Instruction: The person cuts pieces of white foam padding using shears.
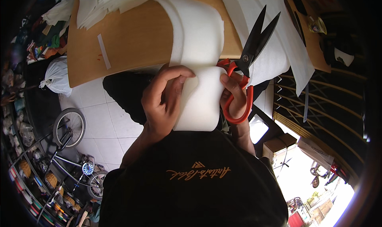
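A long strip of soft white foam sheet runs from the table toward my body, its near end hanging over the table's front edge. My left hand pinches its left edge between thumb and fingers. On the right edge, the thumb of my right hand presses on the foam. Scissors with red handles and dark blades hang on that same hand, a handle loop around its fingers. Their blades are parted and point up and away, clear of the strip. Some of the right fingers are hidden behind the foam and the handles.
The brown table carries a stack of white sheets at its far left and a narrow white offcut. More white sheeting drapes over its right side. A bicycle and a white bag are on the left; a cardboard box is at right.
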The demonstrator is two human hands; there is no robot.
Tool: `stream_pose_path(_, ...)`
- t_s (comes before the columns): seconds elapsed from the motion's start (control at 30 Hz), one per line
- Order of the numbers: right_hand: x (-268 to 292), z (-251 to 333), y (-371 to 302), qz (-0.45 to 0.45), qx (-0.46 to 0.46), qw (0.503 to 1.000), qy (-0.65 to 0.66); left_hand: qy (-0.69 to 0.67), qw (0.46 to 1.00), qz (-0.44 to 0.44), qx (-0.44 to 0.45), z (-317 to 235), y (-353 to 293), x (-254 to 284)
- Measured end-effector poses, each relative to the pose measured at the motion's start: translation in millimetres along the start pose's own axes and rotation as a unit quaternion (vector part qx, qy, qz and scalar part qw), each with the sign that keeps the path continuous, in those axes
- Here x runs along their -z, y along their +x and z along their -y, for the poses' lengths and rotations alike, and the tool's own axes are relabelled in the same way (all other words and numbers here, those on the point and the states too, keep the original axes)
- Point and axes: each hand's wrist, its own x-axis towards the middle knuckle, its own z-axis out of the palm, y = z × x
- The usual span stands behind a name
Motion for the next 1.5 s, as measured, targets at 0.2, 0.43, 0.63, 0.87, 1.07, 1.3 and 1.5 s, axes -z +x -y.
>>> stream_pose_path(0.2, -8.3, 6.9, -4.1, -0.027, 0.005, 0.999, 0.024, 0.028, 0.999, 0.021, 0.017, 3.3, -3.8, 6.9)
stream_pose_path(0.43, -2.2, 3.3, -4.9, -0.027, 0.013, 0.999, 0.019, 0.031, 0.999, -0.008, 0.001, 4.9, -1.7, 1.0)
stream_pose_path(0.63, 3.5, 2.5, -5.8, -0.021, 0.010, 1.000, 0.011, 0.029, 0.999, -0.012, 0.014, 5.4, -4.2, 0.8)
stream_pose_path(0.87, 2.7, 7.4, -10.6, -0.029, 0.018, 0.999, -0.011, 0.009, 0.999, 0.031, 0.014, 14.4, -4.0, 4.3)
stream_pose_path(1.07, 13.5, -4.1, -10.4, -0.076, -0.030, 0.995, -0.065, -0.004, 1.000, 0.018, 0.004, 11.4, -5.4, 1.3)
stream_pose_path(1.3, 5.0, -3.7, -10.7, -0.101, 0.034, 0.989, -0.102, 0.023, 1.000, -0.009, 0.003, 14.3, -6.6, -2.6)
stream_pose_path(1.5, 0.2, 1.9, -11.8, -0.090, -0.002, 0.995, -0.050, 0.005, 0.997, 0.076, -0.002, 23.4, -2.9, 7.6)
